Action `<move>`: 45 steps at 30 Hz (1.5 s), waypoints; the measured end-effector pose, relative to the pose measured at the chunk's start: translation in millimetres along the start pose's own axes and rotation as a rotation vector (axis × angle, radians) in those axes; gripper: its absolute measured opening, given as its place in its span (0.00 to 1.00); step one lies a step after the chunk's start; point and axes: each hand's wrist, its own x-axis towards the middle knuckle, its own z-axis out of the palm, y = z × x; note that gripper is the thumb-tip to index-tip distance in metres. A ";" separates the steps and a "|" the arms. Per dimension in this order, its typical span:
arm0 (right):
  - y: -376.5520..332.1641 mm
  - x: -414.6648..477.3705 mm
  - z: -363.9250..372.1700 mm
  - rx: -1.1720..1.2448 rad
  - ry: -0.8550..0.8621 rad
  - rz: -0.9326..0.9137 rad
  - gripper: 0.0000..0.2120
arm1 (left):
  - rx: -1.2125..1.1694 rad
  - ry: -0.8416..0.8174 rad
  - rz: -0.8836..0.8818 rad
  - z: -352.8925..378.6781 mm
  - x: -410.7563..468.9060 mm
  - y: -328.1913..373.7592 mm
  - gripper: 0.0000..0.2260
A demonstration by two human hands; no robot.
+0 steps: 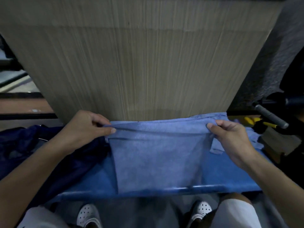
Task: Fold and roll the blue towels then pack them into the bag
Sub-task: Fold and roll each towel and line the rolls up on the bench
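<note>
From the head view, no brand or writing can be read. The left hand (88,127) and right hand (230,137) each pinch a top corner of a blue towel (158,158), grips closed on its upper edge. The towel hangs spread between them, over a blue surface (230,176). A dark blue bag (32,145) lies left of the towel.

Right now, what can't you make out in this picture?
Head view:
- Dark blue bag: opening and contents hidden by the left hand and forearm.
- Blue towel: lower edge hidden behind the blue rail.
- Other towels: hidden behind the right hand.
</note>
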 end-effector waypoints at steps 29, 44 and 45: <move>-86.7 -3.9 -28.2 0.097 0.085 -0.192 0.02 | 0.076 0.173 0.286 -31.5 -9.6 91.1 0.08; -92.0 2.1 -29.8 -0.017 0.230 -0.272 0.07 | 0.103 0.208 0.288 -34.4 -9.0 101.2 0.05; -91.4 2.6 -30.1 -0.033 0.233 -0.280 0.08 | 0.108 0.212 0.295 -34.9 -8.6 100.1 0.05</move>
